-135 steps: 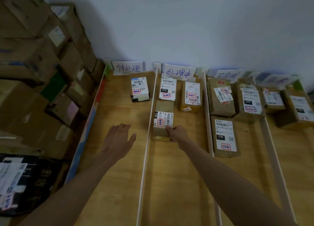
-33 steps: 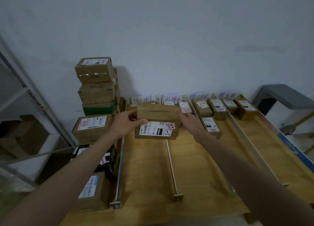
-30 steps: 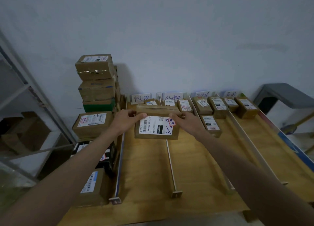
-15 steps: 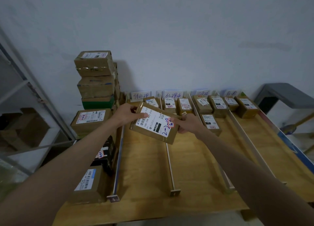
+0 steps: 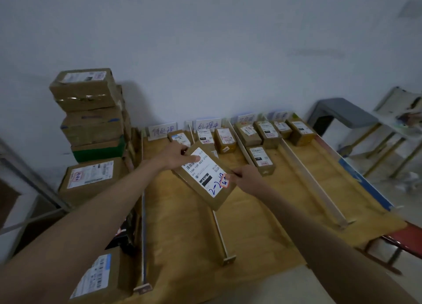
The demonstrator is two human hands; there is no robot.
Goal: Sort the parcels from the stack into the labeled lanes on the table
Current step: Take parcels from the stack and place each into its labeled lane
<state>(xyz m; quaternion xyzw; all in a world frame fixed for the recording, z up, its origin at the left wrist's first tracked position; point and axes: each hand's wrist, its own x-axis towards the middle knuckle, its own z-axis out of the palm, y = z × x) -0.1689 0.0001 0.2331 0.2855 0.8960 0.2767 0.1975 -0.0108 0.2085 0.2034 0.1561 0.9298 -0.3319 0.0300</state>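
I hold a flat brown parcel (image 5: 204,178) with a white shipping label above the wooden table (image 5: 187,223), over the divider between the first and second lanes. It is tilted, its label facing me. My left hand (image 5: 175,155) grips its far left corner, thumb on the label. My right hand (image 5: 245,178) pinches its right edge near a small red-edged sticker. The stack of brown parcels (image 5: 89,112) rises left of the table. Handwritten lane signs (image 5: 163,130) stand along the wall.
Small parcels lie at the far ends of the lanes: one in the first (image 5: 180,139), two in the second (image 5: 225,140), several further right (image 5: 262,160). White dividers (image 5: 312,182) split the lanes. More boxes (image 5: 91,178) sit low on the left; a grey stool (image 5: 340,114) at right.
Since a second ago the parcel has turned from level to slanted, its right end swinging down toward me. Both hands kept their hold. Earlier my right hand set a small parcel in the second lane.
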